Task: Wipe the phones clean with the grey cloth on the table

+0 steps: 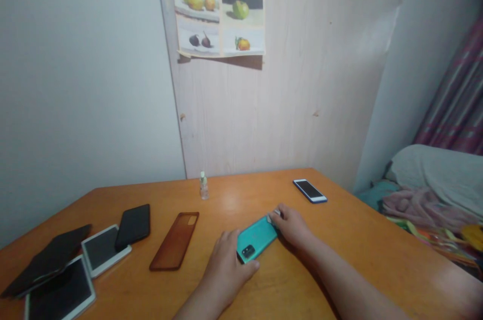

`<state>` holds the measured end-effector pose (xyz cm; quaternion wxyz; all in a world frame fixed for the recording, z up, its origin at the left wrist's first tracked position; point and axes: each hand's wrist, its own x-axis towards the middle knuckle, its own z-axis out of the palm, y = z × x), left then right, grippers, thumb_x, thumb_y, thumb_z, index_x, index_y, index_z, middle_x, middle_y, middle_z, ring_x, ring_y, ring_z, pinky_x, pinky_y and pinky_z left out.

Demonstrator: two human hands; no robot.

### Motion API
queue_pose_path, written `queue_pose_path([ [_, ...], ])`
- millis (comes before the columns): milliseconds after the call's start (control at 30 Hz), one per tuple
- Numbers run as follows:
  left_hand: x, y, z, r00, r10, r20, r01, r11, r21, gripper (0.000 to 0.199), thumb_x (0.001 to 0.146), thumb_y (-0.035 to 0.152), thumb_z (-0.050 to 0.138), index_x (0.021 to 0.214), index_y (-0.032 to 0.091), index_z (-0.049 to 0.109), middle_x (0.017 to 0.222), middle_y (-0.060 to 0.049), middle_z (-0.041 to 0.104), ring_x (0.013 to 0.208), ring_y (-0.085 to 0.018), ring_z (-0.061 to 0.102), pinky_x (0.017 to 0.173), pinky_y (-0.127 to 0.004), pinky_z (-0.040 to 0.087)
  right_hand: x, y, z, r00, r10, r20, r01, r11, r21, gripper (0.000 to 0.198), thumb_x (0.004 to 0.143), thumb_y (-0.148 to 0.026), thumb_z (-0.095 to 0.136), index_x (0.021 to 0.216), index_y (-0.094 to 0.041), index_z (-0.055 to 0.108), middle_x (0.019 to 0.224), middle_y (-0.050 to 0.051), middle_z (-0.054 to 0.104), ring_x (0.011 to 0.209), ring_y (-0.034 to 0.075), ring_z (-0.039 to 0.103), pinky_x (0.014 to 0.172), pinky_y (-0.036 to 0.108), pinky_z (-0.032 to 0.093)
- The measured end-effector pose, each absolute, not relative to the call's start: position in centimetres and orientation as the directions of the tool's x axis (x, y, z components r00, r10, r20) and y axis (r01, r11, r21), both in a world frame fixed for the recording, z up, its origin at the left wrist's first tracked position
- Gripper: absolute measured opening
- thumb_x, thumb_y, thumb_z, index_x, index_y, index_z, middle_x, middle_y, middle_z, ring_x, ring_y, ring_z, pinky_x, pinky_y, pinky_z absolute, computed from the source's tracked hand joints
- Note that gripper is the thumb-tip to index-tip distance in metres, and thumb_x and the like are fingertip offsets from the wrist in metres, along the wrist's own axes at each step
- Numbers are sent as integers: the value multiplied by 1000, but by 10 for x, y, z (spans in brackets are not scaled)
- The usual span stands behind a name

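Observation:
A turquoise smartphone (pixel 258 237) lies back side up on the table, its black camera block toward me. My left hand (pixel 228 264) grips the phone's near left end, thumb along the lower edge and fingers on the upper edge. At the far right end, my right hand (pixel 289 224) is closed on a small whitish piece (pixel 272 216), perhaps a cloth or tissue, pressed against the phone's back. Most of that piece is hidden by the fingers. Left of the phone rests a brown translucent phone case (pixel 175 242) with a cutout at its top.
Behind stands a small clear bottle (pixel 204 186). A blue-edged phone (pixel 310 190) lies at the back right. On the left are a black device (pixel 133 225), white-framed tablets (pixel 103 249) and a dark folder-like cover (pixel 49 259). Bedding (pixel 422 194) is beyond the table's right edge.

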<state>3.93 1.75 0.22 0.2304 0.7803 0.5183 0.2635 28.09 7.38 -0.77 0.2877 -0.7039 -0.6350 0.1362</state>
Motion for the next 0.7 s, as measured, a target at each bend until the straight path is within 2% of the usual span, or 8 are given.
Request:
queue_pose_path([
  [167,40,11,10,339,931,134,770,-357,528,43,75,36,64,116,21,62,115,-8,62,109,-27,52,92,-34,38,275,67,-2,89,969,230,880,32,-473,24,94,-41,49,85,-21,59,85,4,65,79,17,57,66,26,33],
  [333,38,11,10,333,931,152,785,-363,503,34,76,41,62,105,23,66,111,-7,62,107,-27,51,88,-33,38,264,57,5,-71,979,192,923,138,-358,19,93,-33,51,94,-20,65,99,7,64,91,18,59,75,26,37],
  [567,37,13,8,301,945,124,801,-321,505,44,73,40,62,113,20,62,116,-8,60,110,-27,50,92,-33,37,255,41,27,-111,987,115,972,132,-193,38,98,-40,40,99,-20,73,102,12,70,101,26,61,85,35,40],
  [700,38,14,7,297,948,111,813,-312,491,49,71,33,60,118,19,60,117,-9,61,110,-27,51,94,-33,37,241,27,29,-150,986,74,974,160,-163,42,99,-39,38,122,-20,67,124,14,67,117,31,57,97,42,38],
])
